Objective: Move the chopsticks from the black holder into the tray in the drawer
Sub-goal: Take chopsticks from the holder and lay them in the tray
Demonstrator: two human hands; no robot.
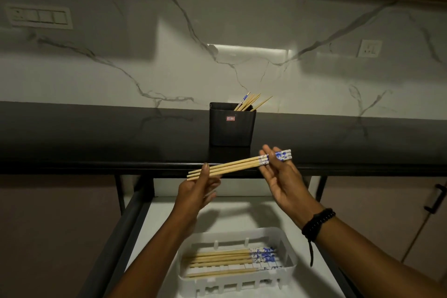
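Chopsticks (pixel 232 167) are pinched at both ends, left hand (pixel 197 190) and right hand (pixel 281 176) half-curled.

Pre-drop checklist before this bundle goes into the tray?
1. Bundle held at both ends: ok. Left hand grips the plain tips, right hand the blue-patterned ends of the chopsticks.
2. Sticks aligned: ok, roughly parallel, patterned ends together.
3. Drawer open: ok.
4. Tray has room: ok; the chopsticks already in it lie flat, leaving space in front.
5. Direction matches: ok, the tray's patterned ends also point right.
6. Black holder emptied: not ok, several sticks stand in it.
7. Bundle count: cannot tell exactly.
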